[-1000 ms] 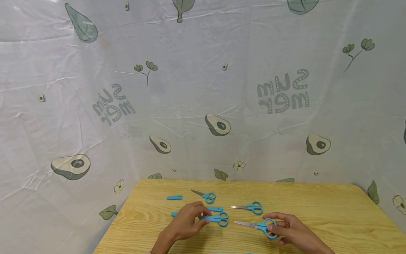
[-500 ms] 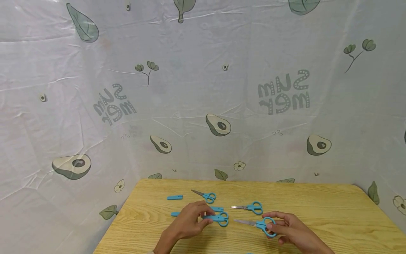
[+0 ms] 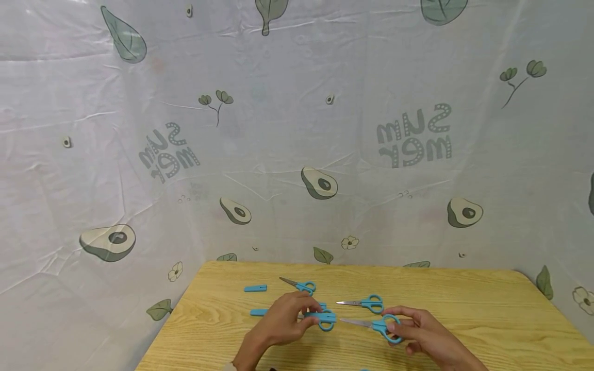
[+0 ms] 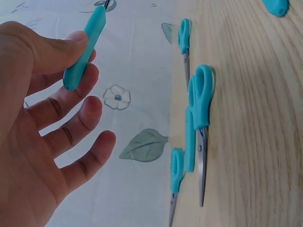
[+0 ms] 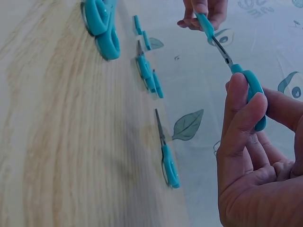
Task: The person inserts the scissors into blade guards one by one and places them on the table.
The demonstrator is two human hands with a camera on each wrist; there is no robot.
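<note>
My left hand (image 3: 290, 317) pinches a blue blade cover (image 4: 87, 49) between thumb and fingers, its mouth facing right. My right hand (image 3: 419, 332) grips a pair of blue-handled scissors (image 3: 382, 325) by the finger loops, blades together and pointing left. In the right wrist view, the metal blade (image 5: 221, 49) has its tip right at the cover's mouth. Both things are held above the wooden table (image 3: 445, 293). Behind the left hand's cover, the handle loops of other scissors (image 3: 326, 325) show on the table, their blades mostly hidden.
Uncovered scissors lie at the back (image 3: 306, 287) and right of centre (image 3: 373, 303). Loose blue covers rest at the left, one behind (image 3: 255, 288) and one nearer (image 3: 258, 312). Another cover (image 3: 323, 305) is partly hidden by the left hand. A patterned sheet (image 3: 278, 226) hangs behind the table.
My left hand has moved right with the cover, closer to the blade tip. My right hand has shifted slightly left and up with the scissors. The things on the table stay put.
</note>
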